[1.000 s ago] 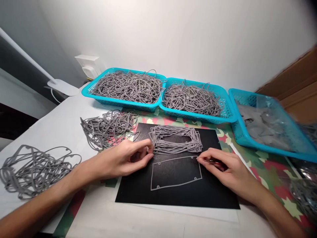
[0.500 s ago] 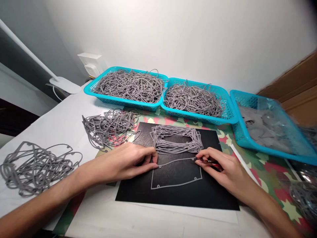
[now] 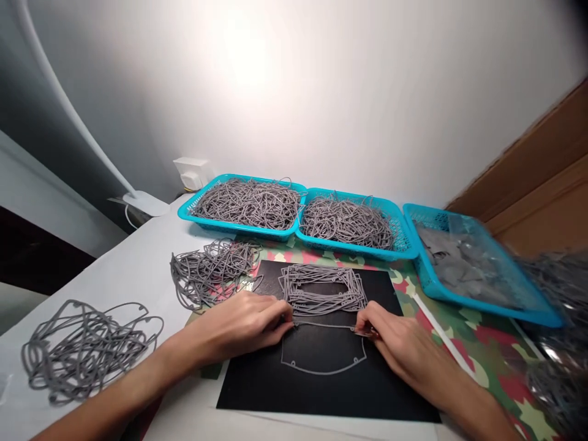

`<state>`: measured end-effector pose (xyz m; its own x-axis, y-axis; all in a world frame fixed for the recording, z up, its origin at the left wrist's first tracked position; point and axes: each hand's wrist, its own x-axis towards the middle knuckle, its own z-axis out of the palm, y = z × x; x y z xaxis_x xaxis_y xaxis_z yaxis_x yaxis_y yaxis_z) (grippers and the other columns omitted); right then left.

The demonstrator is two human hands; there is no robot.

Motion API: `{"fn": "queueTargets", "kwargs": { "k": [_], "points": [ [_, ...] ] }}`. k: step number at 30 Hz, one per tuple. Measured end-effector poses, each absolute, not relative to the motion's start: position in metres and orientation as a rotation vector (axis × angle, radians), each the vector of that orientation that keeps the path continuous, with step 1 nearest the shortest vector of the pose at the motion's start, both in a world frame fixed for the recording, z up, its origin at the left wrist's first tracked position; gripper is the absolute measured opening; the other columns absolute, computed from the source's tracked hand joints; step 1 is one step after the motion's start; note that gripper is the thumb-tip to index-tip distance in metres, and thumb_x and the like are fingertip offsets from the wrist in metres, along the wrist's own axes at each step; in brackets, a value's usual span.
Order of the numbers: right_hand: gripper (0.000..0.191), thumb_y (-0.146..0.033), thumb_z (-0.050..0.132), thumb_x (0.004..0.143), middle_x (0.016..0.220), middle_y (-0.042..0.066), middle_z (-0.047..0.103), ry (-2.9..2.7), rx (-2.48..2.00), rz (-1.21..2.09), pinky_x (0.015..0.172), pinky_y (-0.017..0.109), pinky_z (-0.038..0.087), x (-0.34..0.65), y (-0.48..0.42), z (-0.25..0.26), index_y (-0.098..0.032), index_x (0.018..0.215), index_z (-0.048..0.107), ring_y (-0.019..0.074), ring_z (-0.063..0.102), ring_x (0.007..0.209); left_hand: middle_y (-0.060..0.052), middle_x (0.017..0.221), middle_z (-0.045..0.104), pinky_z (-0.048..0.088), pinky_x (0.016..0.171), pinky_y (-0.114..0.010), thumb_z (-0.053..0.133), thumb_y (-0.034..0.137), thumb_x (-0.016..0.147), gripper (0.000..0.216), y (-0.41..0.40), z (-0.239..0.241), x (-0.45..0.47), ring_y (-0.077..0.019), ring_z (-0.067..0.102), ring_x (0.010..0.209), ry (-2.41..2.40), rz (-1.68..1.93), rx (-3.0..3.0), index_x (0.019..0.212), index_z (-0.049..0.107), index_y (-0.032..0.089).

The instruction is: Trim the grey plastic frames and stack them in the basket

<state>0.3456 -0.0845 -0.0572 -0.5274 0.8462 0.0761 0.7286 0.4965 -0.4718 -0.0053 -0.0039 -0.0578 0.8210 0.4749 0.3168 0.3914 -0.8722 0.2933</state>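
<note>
A thin grey rubber gasket (image 3: pixel 316 373), a four-sided loop with small eyelets, hangs between my hands over a black sheet (image 3: pixel 331 395). My left hand (image 3: pixel 257 324) pinches its upper left corner between thumb and fingers. At the upper right corner, my right hand (image 3: pixel 390 337) is closed on the gasket too. A small reddish, shiny object shows partly under the right fingers, mostly hidden. The gasket's top edge runs nearly straight, while its bottom edge bows towards me. Just beyond lies a stack of similar gaskets (image 3: pixel 321 302), loosely aligned on the sheet.
Two blue baskets (image 3: pixel 239 229) (image 3: pixel 358 248) full of tangled grey gaskets stand along the wall. A third blue basket (image 3: pixel 487 303) holds bagged grey pieces. Loose gasket piles (image 3: pixel 214 272) (image 3: pixel 87 349) lie left. A white strip (image 3: pixel 443 335) lies right; a lamp base (image 3: pixel 146 203) stands far left.
The gasket's top edge has straightened and its bottom edge now bows towards me instead of waving. My right fingers have closed in at its corner. The camera view has tilted up.
</note>
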Motion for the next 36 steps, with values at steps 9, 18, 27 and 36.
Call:
{"fn": "queueTargets", "kwargs": {
  "k": [9,18,27,36],
  "points": [
    [0.027,-0.002,0.042,0.103,0.101,0.001,0.068,-2.35,-1.394,0.489,0.074,0.032,0.045,0.341,-0.049,-0.024,-0.026,0.106,0.052,0.0195,0.068,0.085,0.003,0.073,0.068,0.04,0.058,-0.027,0.059,0.027,0.111,0.014,0.027,-0.015,-0.009,-0.0135,0.062,0.06,0.797,0.535,2.519,0.104,0.069,0.021],
    [0.018,-0.012,0.048,0.103,0.099,0.002,0.077,-2.336,-1.387,0.404,0.071,0.03,0.05,0.336,0.005,-0.022,-0.025,0.102,0.059,0.02,0.073,0.081,0.001,0.074,0.066,0.041,0.057,-0.026,0.062,0.041,0.112,0.025,0.062,-0.007,-0.006,-0.0139,0.057,0.062,0.849,0.514,2.384,0.105,0.07,0.019],
    [0.017,-0.017,0.048,0.111,0.108,0.006,0.077,-2.255,-1.348,0.183,0.079,0.033,0.058,0.342,-0.041,-0.045,-0.025,0.117,0.061,0.0226,0.08,0.092,-0.001,0.088,0.068,0.044,0.067,-0.027,0.057,0.048,0.116,0.034,0.034,-0.006,-0.067,-0.0161,0.061,0.074,1.085,0.521,2.376,0.103,0.071,0.019],
    [0.017,-0.016,0.054,0.111,0.105,0.004,0.079,-2.271,-1.259,-0.102,0.069,0.031,0.055,0.362,-0.052,-0.072,-0.025,0.123,0.062,0.0213,0.081,0.081,-0.008,0.093,0.069,0.048,0.082,-0.04,0.039,0.043,0.122,0.044,-0.006,-0.068,-0.054,-0.0272,0.061,0.086,1.355,0.567,2.773,0.093,0.065,0.021]
  ]
}}
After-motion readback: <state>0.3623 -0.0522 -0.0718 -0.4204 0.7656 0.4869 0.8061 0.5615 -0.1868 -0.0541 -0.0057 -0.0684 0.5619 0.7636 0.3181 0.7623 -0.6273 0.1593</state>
